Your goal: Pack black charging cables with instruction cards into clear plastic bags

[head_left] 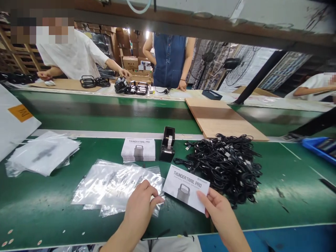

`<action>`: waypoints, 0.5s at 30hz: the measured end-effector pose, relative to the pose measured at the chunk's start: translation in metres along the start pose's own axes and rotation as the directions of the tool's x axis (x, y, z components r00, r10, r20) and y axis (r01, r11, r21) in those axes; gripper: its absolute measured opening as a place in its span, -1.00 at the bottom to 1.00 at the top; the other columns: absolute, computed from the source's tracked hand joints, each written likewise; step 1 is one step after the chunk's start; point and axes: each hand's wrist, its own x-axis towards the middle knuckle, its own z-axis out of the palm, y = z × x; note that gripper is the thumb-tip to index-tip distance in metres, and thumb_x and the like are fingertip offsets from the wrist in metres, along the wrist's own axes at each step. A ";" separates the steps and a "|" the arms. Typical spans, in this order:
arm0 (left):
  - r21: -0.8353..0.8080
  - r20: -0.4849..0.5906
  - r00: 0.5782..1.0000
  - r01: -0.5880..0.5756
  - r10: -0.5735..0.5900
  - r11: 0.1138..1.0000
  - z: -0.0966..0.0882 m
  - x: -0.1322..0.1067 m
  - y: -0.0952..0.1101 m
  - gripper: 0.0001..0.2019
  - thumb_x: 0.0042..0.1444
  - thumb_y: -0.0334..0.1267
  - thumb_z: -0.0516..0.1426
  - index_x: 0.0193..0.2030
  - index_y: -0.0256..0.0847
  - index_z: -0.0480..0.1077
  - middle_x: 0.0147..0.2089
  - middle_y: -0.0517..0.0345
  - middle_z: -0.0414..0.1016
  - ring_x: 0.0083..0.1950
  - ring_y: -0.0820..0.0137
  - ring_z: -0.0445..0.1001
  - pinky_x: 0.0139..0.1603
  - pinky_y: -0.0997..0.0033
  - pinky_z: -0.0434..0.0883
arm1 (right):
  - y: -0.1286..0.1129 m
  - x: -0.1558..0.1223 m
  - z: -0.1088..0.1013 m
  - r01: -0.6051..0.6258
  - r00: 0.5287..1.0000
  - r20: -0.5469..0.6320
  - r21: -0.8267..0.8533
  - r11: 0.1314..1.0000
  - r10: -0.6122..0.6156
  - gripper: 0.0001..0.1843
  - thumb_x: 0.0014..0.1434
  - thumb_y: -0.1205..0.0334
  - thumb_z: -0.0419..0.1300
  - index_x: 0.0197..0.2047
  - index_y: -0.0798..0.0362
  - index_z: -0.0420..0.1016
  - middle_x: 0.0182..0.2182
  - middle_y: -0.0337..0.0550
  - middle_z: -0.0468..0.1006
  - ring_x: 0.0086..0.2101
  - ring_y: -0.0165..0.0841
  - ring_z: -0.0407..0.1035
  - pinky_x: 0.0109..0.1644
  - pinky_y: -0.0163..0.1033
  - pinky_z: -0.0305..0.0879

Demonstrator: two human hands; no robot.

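My right hand [219, 210] pinches the lower right corner of a white "Thunder Trail Pro" booklet [185, 187], held tilted just above the green table. My left hand [140, 204] rests on a spread of clear plastic bags [112, 185], its fingers curled and pinching the right edge of the top bag beside the booklet. A stack of the same booklets [138, 149] lies further back. To the right of the booklet sits a pile of black cables [228, 164].
A black tape dispenser [167, 144] stands beside the booklet stack. More clear bags [42, 154] lie at the left. A brown board [220, 117] bridges the conveyor belt [105, 112]. Other people stand across it. A blue tray [320, 147] sits at the right.
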 end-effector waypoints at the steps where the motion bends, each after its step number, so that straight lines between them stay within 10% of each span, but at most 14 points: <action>1: 0.006 0.005 1.000 -0.013 0.013 1.000 0.000 0.001 0.000 -0.83 0.06 -0.20 0.08 -0.48 -0.16 0.40 -0.36 0.13 0.38 -0.27 0.25 0.39 -0.29 0.29 0.29 | 0.001 -0.002 -0.001 -0.004 1.000 0.003 -0.003 1.000 0.004 -0.53 -0.13 -0.06 0.23 -0.23 0.12 0.49 -0.61 -0.22 0.44 -0.63 -0.46 0.12 -0.64 -0.38 0.01; 15: 0.058 -0.066 0.993 -0.091 0.095 0.994 0.002 -0.011 0.003 -0.69 0.18 -0.23 -0.11 -0.46 -0.18 0.39 -0.42 0.15 0.31 -0.45 0.42 0.35 -0.45 0.44 0.28 | 0.022 -0.030 0.018 -0.054 0.996 -0.069 0.038 0.998 0.056 -0.44 -0.07 -0.06 0.17 -0.09 0.18 0.37 -0.42 -0.05 0.55 -0.58 -0.36 0.29 -0.65 -0.33 0.22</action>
